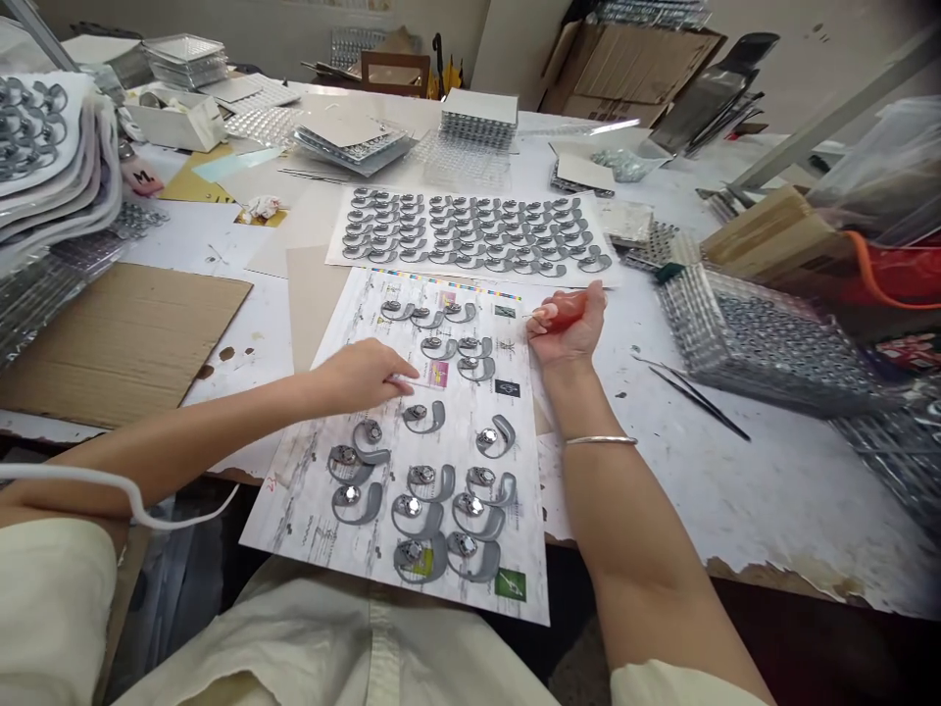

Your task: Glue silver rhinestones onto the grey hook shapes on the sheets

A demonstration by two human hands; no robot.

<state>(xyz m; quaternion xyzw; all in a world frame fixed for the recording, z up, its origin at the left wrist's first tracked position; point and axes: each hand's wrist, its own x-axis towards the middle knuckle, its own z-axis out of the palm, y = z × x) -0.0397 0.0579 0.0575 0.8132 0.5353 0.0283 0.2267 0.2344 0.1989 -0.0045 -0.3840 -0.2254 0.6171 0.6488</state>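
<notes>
A white worktable (801, 510), stained and chipped along its near edge, fills a cluttered workroom. On it, overhanging that edge, lies a printed sheet (461, 412), tilted and scattered with gray hook-shaped pieces (439, 417) set with faceted stones. The left hand (368, 376) is over the sheet's left half, thumb and forefinger nearly closed beside a pink printed picture; whether they grip anything I cannot tell. The right hand (566, 324) is at the sheet's upper right edge, fingers curled in and palm partly turned up; its grip, if any, is too blurred to read. A silver bangle (601, 440) circles that forearm.

Just beyond the sheet, a white backing sheet (336, 253) carries close rows of similar pieces. Left of the printed sheet, a flat cardboard panel (124, 338) lies partly behind the left forearm, which a white cord (110, 480) crosses. To its right are slim dark tweezers (702, 404), and past them stacked clear plastic trays (786, 328) crowd the table, beside a cardboard box (775, 235).
</notes>
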